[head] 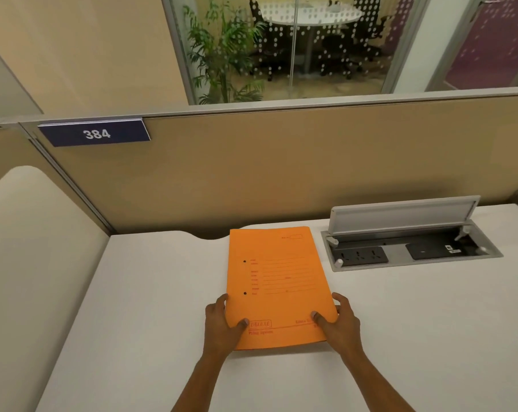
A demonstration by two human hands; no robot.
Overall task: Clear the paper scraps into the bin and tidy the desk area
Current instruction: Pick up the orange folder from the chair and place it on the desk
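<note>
An orange paper file folder [277,281] with red printed lines lies flat on the white desk [150,307], its long side running away from me. My left hand [222,321] grips its near left corner, thumb on top. My right hand [339,319] grips the near right corner the same way. No paper scraps or bin show in the head view.
A recessed socket box [412,248] with its grey lid [400,214] raised sits to the right of the folder. A beige partition [281,168] with a blue "384" plate [95,133] bounds the desk's far side. A rounded white panel [28,233] stands at the left.
</note>
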